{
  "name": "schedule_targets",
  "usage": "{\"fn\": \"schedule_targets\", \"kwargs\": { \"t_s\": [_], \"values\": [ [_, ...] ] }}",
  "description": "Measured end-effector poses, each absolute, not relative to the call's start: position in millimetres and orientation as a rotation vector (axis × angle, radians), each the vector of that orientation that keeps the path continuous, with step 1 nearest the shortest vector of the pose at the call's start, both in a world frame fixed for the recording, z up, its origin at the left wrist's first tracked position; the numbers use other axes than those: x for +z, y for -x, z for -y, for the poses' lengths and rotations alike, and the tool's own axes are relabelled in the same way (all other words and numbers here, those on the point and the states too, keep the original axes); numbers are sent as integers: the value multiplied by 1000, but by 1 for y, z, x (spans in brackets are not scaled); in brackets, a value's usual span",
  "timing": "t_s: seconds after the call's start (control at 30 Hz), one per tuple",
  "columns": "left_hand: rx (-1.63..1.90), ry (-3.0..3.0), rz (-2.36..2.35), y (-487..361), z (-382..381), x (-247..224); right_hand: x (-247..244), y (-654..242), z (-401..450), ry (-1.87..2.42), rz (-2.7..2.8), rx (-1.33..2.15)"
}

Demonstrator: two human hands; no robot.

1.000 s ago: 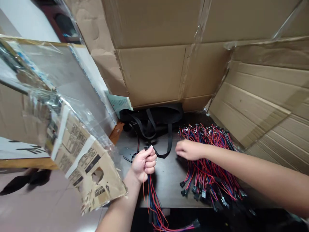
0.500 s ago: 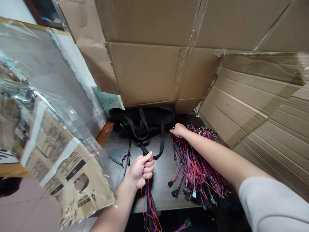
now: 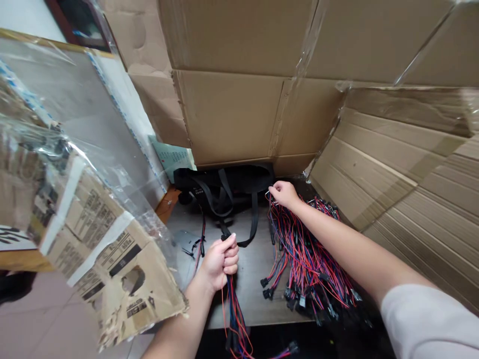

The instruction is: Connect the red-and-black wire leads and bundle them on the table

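My left hand (image 3: 223, 262) is closed around a bundle of red, blue and black connector wires (image 3: 235, 311). Black connector ends poke out above its thumb, and the wires hang down past the table's front edge. My right hand (image 3: 285, 194) is at the far end of a large pile of similar connector wires (image 3: 310, 259). Its thumb and forefinger pinch a wire end at the pile's upper left; the exact grip is too small to see clearly. Black plugs lie along the pile's near side.
A black bag (image 3: 247, 179) with loose straps (image 3: 255, 219) lies at the back of the grey table (image 3: 256, 299). Left of my left hand are a flat grey object (image 3: 185, 240) and a few loose wires. Cardboard walls (image 3: 232, 114) enclose the back and right; a torn cardboard flap (image 3: 149, 284) stands left.
My right hand has shifted slightly up and right at the pile's far end, its fingers pinched closer together. The left hand keeps its bundle; the view has shifted a little.
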State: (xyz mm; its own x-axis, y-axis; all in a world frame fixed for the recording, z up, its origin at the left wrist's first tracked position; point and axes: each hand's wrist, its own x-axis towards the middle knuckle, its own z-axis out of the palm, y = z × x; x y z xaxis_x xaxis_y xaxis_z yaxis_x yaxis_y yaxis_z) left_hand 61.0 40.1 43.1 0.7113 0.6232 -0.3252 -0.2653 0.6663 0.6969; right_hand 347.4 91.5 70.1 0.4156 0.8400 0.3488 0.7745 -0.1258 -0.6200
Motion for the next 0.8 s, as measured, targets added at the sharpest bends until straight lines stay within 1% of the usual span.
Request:
{"fn": "schedule_targets", "kwargs": {
  "t_s": [0.17, 0.23, 0.3, 0.43, 0.57, 0.7, 0.8],
  "values": [
    [655, -757, -577, -65, -38, 56, 105, -335, -37, 1530, 1316, -12],
    [724, -821, -551, -68, -35, 68, 124, -327, -17, 1201, 1294, 36],
    [792, -890, -524, -74, -32, 83, 142, -315, -2, 1045, 1309, 108],
    [866, -1030, -514, -93, -28, 112, 158, -287, 14, 1077, 1397, 422],
    [871, -1076, -487, -110, -32, 123, 147, -261, 12, 1153, 1494, 695],
    [936, -1069, -514, -112, -34, 122, 134, -247, 4, 1100, 1433, 842],
    [958, -1090, -527, -108, -33, 120, 130, -242, 1, 1058, 1409, 861]
  ]
}}
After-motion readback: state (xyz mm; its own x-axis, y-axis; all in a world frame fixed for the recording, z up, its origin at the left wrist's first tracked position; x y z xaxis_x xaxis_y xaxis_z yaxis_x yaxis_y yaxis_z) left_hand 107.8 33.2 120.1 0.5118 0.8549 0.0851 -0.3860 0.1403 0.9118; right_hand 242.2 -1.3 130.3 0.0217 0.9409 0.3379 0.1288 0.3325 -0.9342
